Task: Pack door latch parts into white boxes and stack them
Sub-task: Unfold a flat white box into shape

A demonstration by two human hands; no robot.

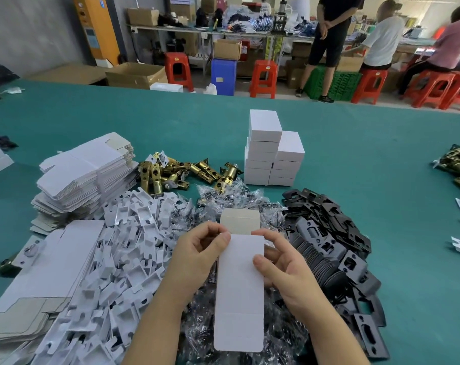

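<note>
A flat, unfolded white box [239, 291] is held upright over the table, its grey inner flap sticking up at the top. My left hand [197, 254] pinches its upper left edge, and my right hand [278, 264] grips its right edge with the thumb on the white face. Finished white boxes [272, 151] stand stacked in two columns further back. Brass latch bolts [181, 172] lie in a heap left of the stack. Black strike plates [336, 248] are piled to the right, and small clear bags of screws [239, 201] lie under my hands.
Flat box blanks are stacked at left [86, 169] and front left [47, 275]. White cardboard inserts [118, 259] form a heap between them and my hands. More brass latches [458, 164] lie at the far right edge of the green table [381, 159]. People and red stools [263, 77] are behind.
</note>
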